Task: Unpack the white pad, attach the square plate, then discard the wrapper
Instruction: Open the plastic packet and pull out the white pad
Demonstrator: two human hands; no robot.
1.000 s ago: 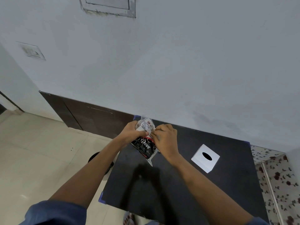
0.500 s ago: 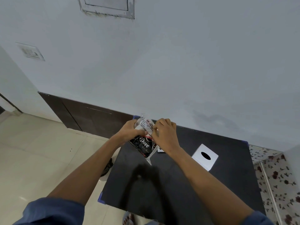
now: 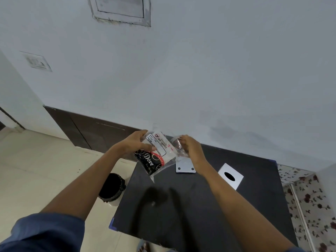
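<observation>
Above the far edge of the black table (image 3: 200, 215), the left hand (image 3: 135, 145) grips a tissue pack (image 3: 156, 153) in its clear wrapper, thumb across the front. The right hand (image 3: 190, 150) pinches a torn clear strip (image 3: 179, 145) just beside it. A square plate (image 3: 185, 166) lies on the table below the right hand; a white box (image 3: 230, 176) sits further right. A dark bin (image 3: 112, 187) stands on the floor.

Torn-open wrapped pad (image 3: 157, 155) above square plate (image 3: 185, 166)
</observation>
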